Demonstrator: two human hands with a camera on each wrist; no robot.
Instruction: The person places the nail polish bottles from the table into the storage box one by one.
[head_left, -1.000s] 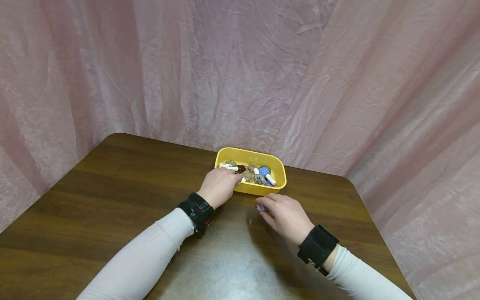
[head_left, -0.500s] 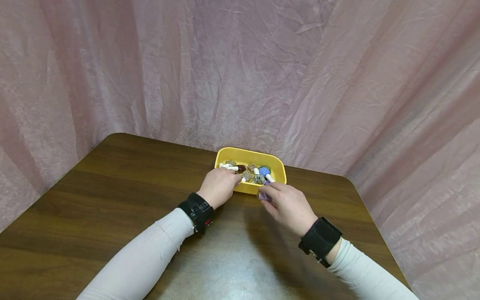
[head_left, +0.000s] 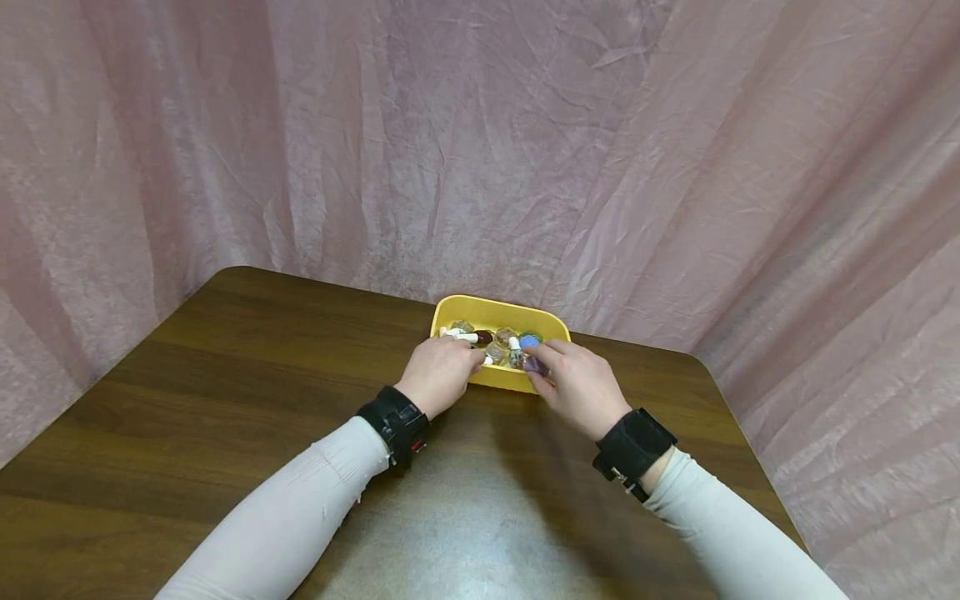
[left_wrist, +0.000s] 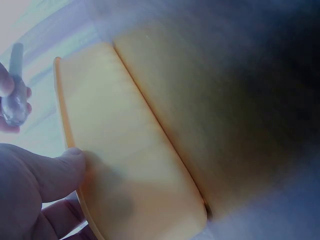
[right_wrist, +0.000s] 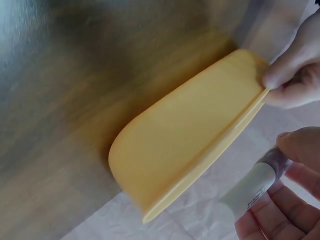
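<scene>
The yellow plastic container [head_left: 502, 380] stands near the table's far edge with several small nail polish bottles in it. My left hand [head_left: 441, 371] grips the container's near rim at its left side; in the left wrist view the thumb [left_wrist: 70, 167] presses the outer wall. My right hand [head_left: 581, 383] pinches a purple nail polish bottle [head_left: 534, 365] over the right part of the container. The right wrist view shows this bottle's white cap [right_wrist: 250, 192] pointing away from the fingers, with small print on it.
Inside the container lie a blue bottle [head_left: 529, 340], a dark brown bottle [head_left: 484, 337] and others, clear or speckled, with white caps. A pink curtain [head_left: 480, 150] hangs behind the wooden table [head_left: 300, 350].
My right hand has moved up and forward from the table in front of the container to over it, bringing the purple nail polish bottle along. The left hand stays on the rim.
</scene>
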